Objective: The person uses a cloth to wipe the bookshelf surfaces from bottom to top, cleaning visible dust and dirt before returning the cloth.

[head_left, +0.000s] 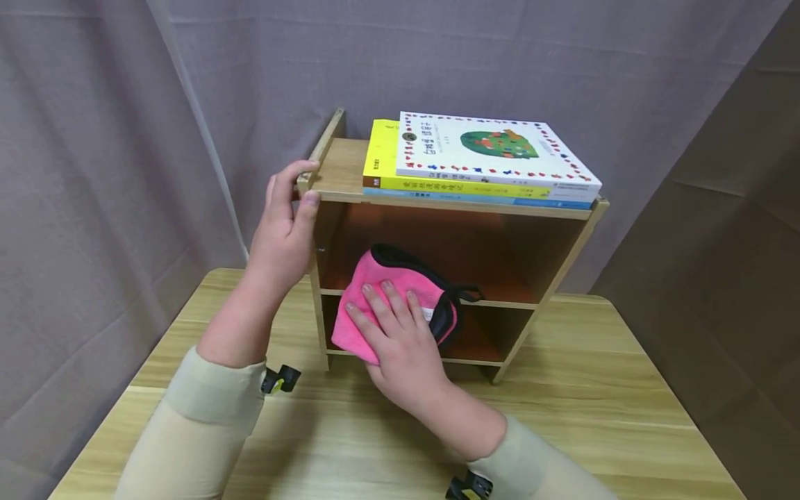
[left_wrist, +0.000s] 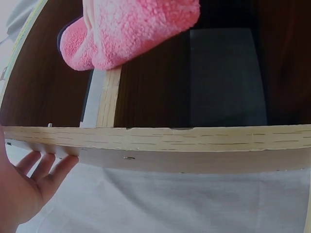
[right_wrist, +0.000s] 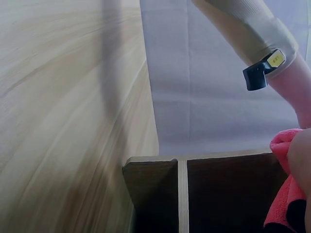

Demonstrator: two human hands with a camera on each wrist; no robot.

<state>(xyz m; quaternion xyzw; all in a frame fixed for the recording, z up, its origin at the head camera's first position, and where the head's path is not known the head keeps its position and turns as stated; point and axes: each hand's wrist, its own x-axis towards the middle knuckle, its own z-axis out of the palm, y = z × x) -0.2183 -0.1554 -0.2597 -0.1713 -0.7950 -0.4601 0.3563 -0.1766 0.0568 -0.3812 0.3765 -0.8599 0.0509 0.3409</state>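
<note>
A small wooden bookshelf point(head_left: 456, 304) stands upright on the table. At its top left corner my left hand point(head_left: 281, 236) grips the side panel; in the left wrist view, fingers point(left_wrist: 62, 168) touch the panel's outer face. My right hand point(head_left: 406, 354) lies with straight, spread fingers on a pink fleecy cloth point(head_left: 356, 326) with a black edge and a black loop, pressing it at the front of the middle board. The thumb of that hand is hidden. In the right wrist view, only part of the cloth point(right_wrist: 282, 204) shows at the right edge.
A stack of books on the bookshelf's top holds a white book point(head_left: 437, 149) above a yellow book point(head_left: 381, 149) and a blue one point(head_left: 437, 195). Behind hangs a grey curtain point(head_left: 250, 69). The wood-grain table point(head_left: 600, 403) extends around the bookshelf.
</note>
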